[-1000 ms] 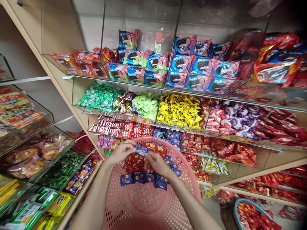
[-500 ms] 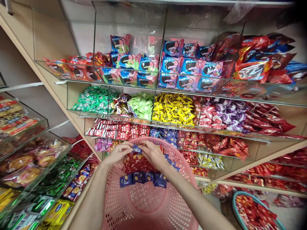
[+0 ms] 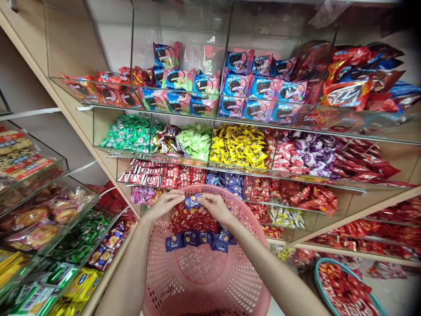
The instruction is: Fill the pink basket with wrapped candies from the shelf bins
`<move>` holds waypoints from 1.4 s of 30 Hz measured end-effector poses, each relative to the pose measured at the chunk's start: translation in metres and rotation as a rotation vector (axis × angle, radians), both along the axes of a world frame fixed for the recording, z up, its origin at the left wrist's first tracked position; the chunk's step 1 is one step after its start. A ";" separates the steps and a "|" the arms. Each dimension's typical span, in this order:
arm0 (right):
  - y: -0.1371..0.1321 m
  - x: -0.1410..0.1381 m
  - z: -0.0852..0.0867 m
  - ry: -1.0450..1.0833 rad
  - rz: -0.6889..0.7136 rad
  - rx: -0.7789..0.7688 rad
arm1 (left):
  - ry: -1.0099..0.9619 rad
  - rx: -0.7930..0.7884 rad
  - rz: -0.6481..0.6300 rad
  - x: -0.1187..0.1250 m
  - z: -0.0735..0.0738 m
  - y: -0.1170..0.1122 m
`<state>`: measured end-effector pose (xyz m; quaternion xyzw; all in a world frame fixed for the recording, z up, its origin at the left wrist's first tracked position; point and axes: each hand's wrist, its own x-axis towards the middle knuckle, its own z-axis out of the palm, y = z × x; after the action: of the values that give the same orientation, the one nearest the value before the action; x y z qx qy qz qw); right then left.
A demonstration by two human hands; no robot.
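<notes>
Between my two hands, over the far part of a pink perforated plastic basket, is a small blue candy packet. My left hand pinches its left side with thumb and forefinger. My right hand is closed on its right edge. Below the hands, red candy packets lie together in the basket. A row of blue packets sits along their near side, with a few more partly hidden behind my right wrist.
Ahead rise clear-fronted shelves with green candies, yellow packets and wrapped cookies. Shelf bins with packaged breads stand at the left. A teal basin of red packets is at the lower right.
The blue packet has been turned so that its printed front shows rather than the barcode side. My right hand's fingers have shifted on its edge. The view has moved slightly.
</notes>
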<state>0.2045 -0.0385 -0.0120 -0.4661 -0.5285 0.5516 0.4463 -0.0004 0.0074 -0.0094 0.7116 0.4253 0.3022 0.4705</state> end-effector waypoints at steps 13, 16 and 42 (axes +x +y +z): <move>-0.004 0.002 -0.005 -0.080 -0.046 0.020 | 0.040 0.005 -0.012 0.000 0.000 0.001; -0.021 0.016 -0.012 -0.136 -0.053 -0.027 | 0.037 -0.001 -0.009 0.001 0.005 -0.001; -0.056 0.014 -0.055 -1.300 0.005 -0.087 | 0.011 -0.015 -0.008 0.003 0.009 -0.001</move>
<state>0.2186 -0.0941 -0.0665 -0.7212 -0.6691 0.1789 0.0151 0.0027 0.0067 -0.0004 0.7115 0.4272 0.2931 0.4748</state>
